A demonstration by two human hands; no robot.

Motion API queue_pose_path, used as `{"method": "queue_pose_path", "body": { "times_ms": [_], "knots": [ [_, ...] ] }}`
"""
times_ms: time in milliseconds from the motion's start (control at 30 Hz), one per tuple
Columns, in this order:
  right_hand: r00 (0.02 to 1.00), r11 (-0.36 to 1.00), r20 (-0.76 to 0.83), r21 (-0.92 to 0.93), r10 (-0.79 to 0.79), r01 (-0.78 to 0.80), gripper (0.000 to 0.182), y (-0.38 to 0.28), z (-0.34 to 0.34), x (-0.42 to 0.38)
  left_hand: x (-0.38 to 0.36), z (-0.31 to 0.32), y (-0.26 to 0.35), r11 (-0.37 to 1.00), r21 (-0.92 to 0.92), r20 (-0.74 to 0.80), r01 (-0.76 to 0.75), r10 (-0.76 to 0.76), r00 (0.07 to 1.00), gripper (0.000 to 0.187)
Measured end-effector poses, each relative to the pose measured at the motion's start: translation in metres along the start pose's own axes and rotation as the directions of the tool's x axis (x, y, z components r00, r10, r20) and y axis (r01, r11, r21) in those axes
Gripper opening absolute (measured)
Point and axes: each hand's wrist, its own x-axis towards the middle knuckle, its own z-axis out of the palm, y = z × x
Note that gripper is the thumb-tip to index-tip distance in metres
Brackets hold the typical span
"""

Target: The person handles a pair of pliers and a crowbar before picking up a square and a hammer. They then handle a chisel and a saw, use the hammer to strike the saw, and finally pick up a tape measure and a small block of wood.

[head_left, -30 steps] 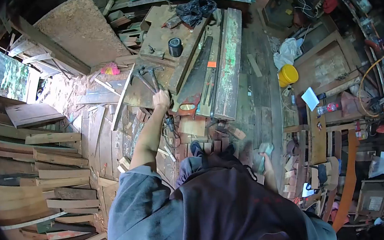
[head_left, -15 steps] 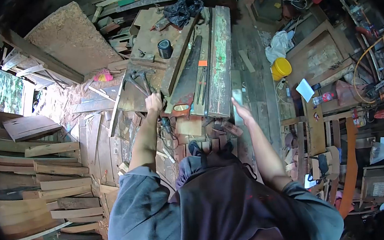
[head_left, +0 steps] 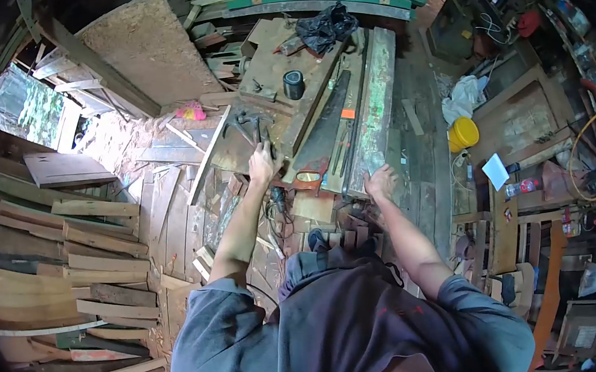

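Head cam showing left hand (head_left: 262,165) resting flat by hammers (head_left: 245,124) w/ no grip visible, right hand (head_left: 381,181) pressing open on near end of green plank (head_left: 376,107), risking plank tipping off bench (head_left: 277,63) edge onto handsaw (head_left: 321,128).

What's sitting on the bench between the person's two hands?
In the head view, between the left hand and the right hand lies a handsaw, its reddish handle nearest the person, with a few slim tools beside it.
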Motion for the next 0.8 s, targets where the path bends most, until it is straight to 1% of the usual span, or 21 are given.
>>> {"method": "queue_pose_path", "body": {
  "times_ms": [33,100,133,233,267,300,367,400,500,533,633,667,767,800],
  "knots": [
    [1.0,1.0,-0.002,0.006,0.004,-0.004,0.064,0.0,0.002,-0.001,0.001,-0.005,0.005,0.998,-0.066,-0.081,0.02,-0.025,0.996,0.039],
    [1.0,1.0,-0.013,0.018,0.01,-0.01,0.064,-0.001,0.003,-0.001,0.0,-0.017,0.012,0.981,-0.182,-0.192,0.063,-0.098,0.977,0.035],
    [0.999,0.999,0.031,0.04,0.02,-0.021,0.066,-0.001,0.002,-0.001,0.0,-0.021,0.014,0.968,-0.241,-0.244,0.076,-0.136,0.96,0.034],
    [1.0,0.999,0.024,0.033,0.006,-0.006,0.068,-0.001,-0.001,-0.003,-0.006,-0.025,0.003,0.903,-0.334,-0.342,0.271,-0.384,0.858,0.031],
    [1.0,1.0,0.006,0.017,0.006,-0.006,0.068,0.0,0.002,-0.002,-0.01,-0.027,-0.001,0.84,-0.355,-0.305,0.41,-0.519,0.799,0.035],
    [1.0,1.0,0.006,0.013,0.012,-0.012,0.067,-0.001,0.002,-0.003,-0.012,-0.022,-0.011,0.738,-0.374,-0.242,0.562,-0.663,0.709,0.04],
    [1.0,1.0,0.006,0.003,0.024,-0.024,0.064,-0.003,0.001,-0.003,-0.019,-0.018,-0.029,0.761,-0.485,-0.421,0.432,-0.636,0.647,0.043],
    [1.0,1.0,-0.004,0.008,0.029,-0.029,0.064,-0.004,0.001,-0.003,-0.021,-0.02,-0.04,0.705,-0.5,-0.374,0.503,-0.7,0.608,0.041],
    [1.0,1.0,0.002,0.02,0.023,-0.023,0.063,-0.004,-0.002,-0.004,-0.031,-0.019,-0.055,0.688,-0.553,-0.448,0.469,-0.721,0.529,0.038],
    [1.0,1.0,0.004,0.019,0.024,-0.024,0.063,-0.004,-0.004,-0.006,-0.035,-0.012,-0.067,0.708,-0.511,-0.447,0.487,-0.703,0.553,0.038],
    [1.0,0.999,-0.002,0.023,0.028,-0.028,0.062,-0.008,-0.007,-0.005,-0.052,0.0,-0.072,0.73,-0.446,-0.465,0.518,-0.684,0.563,0.039],
    [1.0,0.999,-0.006,0.024,0.029,-0.029,0.062,-0.007,-0.007,-0.006,-0.057,0.002,-0.074,0.722,-0.455,-0.408,0.521,-0.689,0.599,0.04],
    [1.0,0.999,-0.001,0.024,0.026,-0.026,0.062,-0.006,-0.008,-0.008,-0.067,0.007,-0.066,0.727,-0.438,-0.321,0.529,-0.676,0.663,0.039],
    [1.0,0.999,0.005,0.024,0.024,-0.024,0.062,-0.006,-0.008,-0.007,-0.07,0.019,-0.075,0.734,-0.42,-0.28,0.534,-0.665,0.693,0.043]
  ]
}}
